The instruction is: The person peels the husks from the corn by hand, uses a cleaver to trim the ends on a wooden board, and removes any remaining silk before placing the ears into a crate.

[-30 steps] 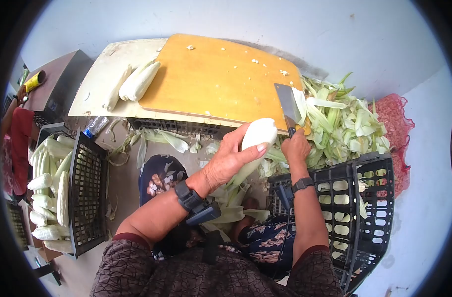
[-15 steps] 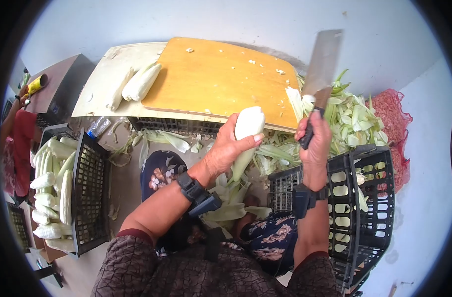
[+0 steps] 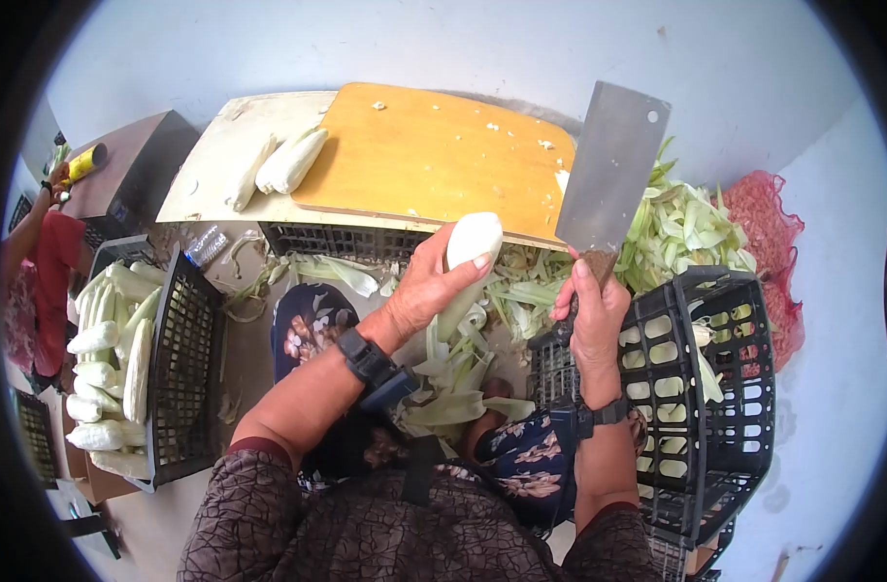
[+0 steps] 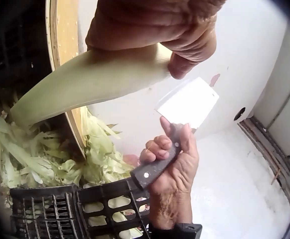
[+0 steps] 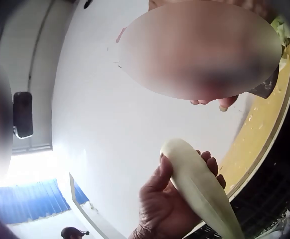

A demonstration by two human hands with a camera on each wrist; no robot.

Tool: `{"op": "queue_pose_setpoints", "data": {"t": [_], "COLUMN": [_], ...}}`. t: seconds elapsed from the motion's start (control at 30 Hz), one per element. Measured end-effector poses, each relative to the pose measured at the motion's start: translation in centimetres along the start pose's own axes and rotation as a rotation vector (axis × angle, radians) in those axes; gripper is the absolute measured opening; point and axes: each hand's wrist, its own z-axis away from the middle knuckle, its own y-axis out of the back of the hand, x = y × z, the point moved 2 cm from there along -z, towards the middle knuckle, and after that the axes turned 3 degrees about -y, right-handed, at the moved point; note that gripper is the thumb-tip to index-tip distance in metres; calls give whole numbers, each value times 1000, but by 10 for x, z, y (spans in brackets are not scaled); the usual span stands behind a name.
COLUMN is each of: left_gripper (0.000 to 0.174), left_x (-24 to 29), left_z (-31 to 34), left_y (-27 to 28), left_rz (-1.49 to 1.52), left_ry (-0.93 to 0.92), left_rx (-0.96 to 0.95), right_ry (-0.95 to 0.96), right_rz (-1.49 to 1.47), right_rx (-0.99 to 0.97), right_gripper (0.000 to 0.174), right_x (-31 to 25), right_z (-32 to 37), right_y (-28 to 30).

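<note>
My left hand [image 3: 426, 291] grips an ear of corn [image 3: 475, 242] in pale husk, its blunt whitish end up and thumb along its side. In the left wrist view the rest of the husk-covered ear [image 4: 90, 82] tapers down toward loose leaves. To the right, my right hand [image 3: 599, 330] holds a cleaver [image 3: 613, 165] by its dark handle, the broad blade raised and apart from the corn. Behind both hands lies a yellow cutting board [image 3: 434, 145] with small crumbs on it. Husked-over ears [image 3: 293, 163] rest at its left end.
A black crate [image 3: 186, 378] full of corn ears [image 3: 99, 373] stands at left, another black crate [image 3: 696, 388] at right by my forearm. Cut husks [image 3: 691, 238] pile beside the board, near a red mesh bag [image 3: 769, 247]. A person in red [image 3: 57, 281] is at far left.
The cleaver has risen from the board's right edge, and its flat face now shows broadly. My left hand has drawn the corn ear slightly leftward, away from the cleaver.
</note>
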Motion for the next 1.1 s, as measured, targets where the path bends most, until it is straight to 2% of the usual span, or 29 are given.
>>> {"op": "queue_pose_setpoints", "data": {"t": [0.03,0.13,0.23,0.33,0.37,0.43,0.53,0.57,0.63,0.7,0.77,0.83,0.9,0.93,0.97,1.03,1.07,1.1], "left_gripper": [52,53,54,54,54,52,49,49,49,49,49,51,50,50,50,46,47,47], "left_x": [-1,2,8,10,9,8,13,15,18,15,12,9,10,10,11,23,32,24], "left_z": [0,-1,-2,-3,-3,-3,0,1,1,1,1,1,1,1,3,8,10,9], "left_y": [0,-3,-8,-11,-11,-10,-11,-10,-10,-9,-9,-9,-7,-7,-8,-13,-12,-8], "left_rz": [15,-155,-122,-68,-74,-153,-223,-224,-237,-223,-214,-122,-213,-301,-303,-157,-393,-400], "left_ry": [2,-26,-5,41,46,34,-9,-7,2,7,13,72,39,5,6,-140,-105,-103], "left_rx": [4,61,59,38,33,24,0,3,1,10,12,8,9,15,14,10,-60,-67], "right_ry": [-1,300,210,74,-5,-25,149,146,368,363,50,9,206,349,349,736,801,798], "right_rz": [-4,118,30,-35,-78,-95,-202,-203,-10,11,-21,12,396,566,564,681,789,784], "right_rx": [3,54,101,46,12,34,133,131,324,299,112,124,144,107,108,115,88,97], "right_gripper": [22,10,8,9,11,12,10,10,5,1,2,4,7,15,15,26,38,38], "right_x": [-2,-15,-23,-9,-5,-5,-18,-22,-35,-33,-19,-9,-11,-14,-13,-14,-13,-11], "right_z": [3,7,10,9,8,9,10,10,13,13,12,13,14,16,15,17,19,21], "right_y": [-2,-1,-7,-1,-1,-3,-3,-5,-6,1,3,2,-2,-1,-4,-13,-13,-15]}}
